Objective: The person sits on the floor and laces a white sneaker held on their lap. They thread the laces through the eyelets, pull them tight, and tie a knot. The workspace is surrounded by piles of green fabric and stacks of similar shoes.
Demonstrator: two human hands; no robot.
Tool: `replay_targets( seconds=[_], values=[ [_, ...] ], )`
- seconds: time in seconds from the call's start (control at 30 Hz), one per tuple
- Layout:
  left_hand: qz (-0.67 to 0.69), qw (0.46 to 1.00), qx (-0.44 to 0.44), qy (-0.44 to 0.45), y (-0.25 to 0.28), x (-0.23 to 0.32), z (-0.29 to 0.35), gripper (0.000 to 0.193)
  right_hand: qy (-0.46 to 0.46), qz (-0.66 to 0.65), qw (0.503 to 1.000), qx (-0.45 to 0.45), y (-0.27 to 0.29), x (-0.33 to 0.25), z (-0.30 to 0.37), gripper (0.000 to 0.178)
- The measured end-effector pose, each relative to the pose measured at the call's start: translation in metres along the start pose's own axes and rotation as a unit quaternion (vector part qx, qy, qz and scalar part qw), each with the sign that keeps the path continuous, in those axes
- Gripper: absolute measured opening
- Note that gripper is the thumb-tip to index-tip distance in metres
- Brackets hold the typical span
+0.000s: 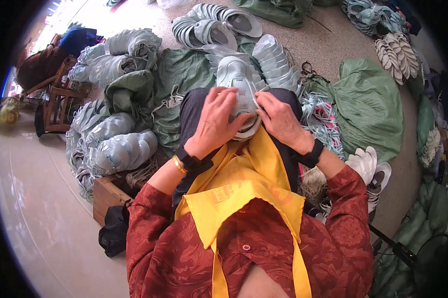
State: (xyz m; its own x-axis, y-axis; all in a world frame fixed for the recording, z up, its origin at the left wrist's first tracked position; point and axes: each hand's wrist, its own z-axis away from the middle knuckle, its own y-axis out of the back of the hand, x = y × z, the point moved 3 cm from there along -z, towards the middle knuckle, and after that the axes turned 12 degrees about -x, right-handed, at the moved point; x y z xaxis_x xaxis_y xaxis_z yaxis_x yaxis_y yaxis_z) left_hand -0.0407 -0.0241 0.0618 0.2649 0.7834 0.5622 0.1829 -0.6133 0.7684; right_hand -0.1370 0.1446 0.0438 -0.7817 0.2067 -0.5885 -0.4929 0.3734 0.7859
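A pale grey-white shoe upper (240, 89) with a mesh front lies over my lap, toe end away from me. My left hand (215, 119) holds its left side, with bent fingers along the edge and the thumb reaching across the opening. At its right edge my right hand (282, 118) has thumb and forefinger pinched together beside a short white strip. I cannot make out whether that strip is a lace or part of the edge. Just beyond the toe, a stack of translucent pale shoe pieces (276, 59) rests on green cloth.
Bundles of pale blue shoe pieces (122, 149) lie at the left, above a wooden box (105, 196). Stacked grey-white shoe parts (204, 32) sit at the far side. A green sack (368, 109) fills the right, near tangled pale blue laces (323, 116). A wooden chair (60, 99) stands far left.
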Motion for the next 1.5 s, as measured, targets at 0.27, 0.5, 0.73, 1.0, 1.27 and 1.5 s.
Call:
replay_targets(
  seconds=[0.27,0.5,0.73,1.0,1.27,1.5],
  values=[
    [-0.043,0.998,-0.004,0.053,-0.007,-0.010,0.010,0.046,-0.046,-0.033,0.998,-0.011,-0.012,0.006,0.006,0.030],
    [-0.039,0.995,-0.032,0.081,-0.007,-0.006,0.010,0.028,-0.019,-0.103,0.993,0.055,-0.014,0.003,0.021,0.028],
    [-0.006,0.995,-0.024,0.097,-0.006,-0.009,0.012,0.026,-0.240,-0.304,0.899,0.203,0.006,0.073,0.071,0.010],
    [0.029,0.989,-0.026,0.141,-0.008,-0.019,0.004,0.028,-0.419,-0.079,0.888,0.172,-0.055,0.280,0.163,0.016],
    [0.040,0.986,-0.033,0.159,-0.008,-0.025,-0.001,0.028,-0.451,0.092,0.885,0.077,-0.070,0.359,0.143,0.021],
    [0.031,0.986,-0.028,0.161,-0.010,-0.026,-0.002,0.028,-0.419,-0.004,0.891,0.174,-0.067,0.361,0.143,0.009]
  ],
)
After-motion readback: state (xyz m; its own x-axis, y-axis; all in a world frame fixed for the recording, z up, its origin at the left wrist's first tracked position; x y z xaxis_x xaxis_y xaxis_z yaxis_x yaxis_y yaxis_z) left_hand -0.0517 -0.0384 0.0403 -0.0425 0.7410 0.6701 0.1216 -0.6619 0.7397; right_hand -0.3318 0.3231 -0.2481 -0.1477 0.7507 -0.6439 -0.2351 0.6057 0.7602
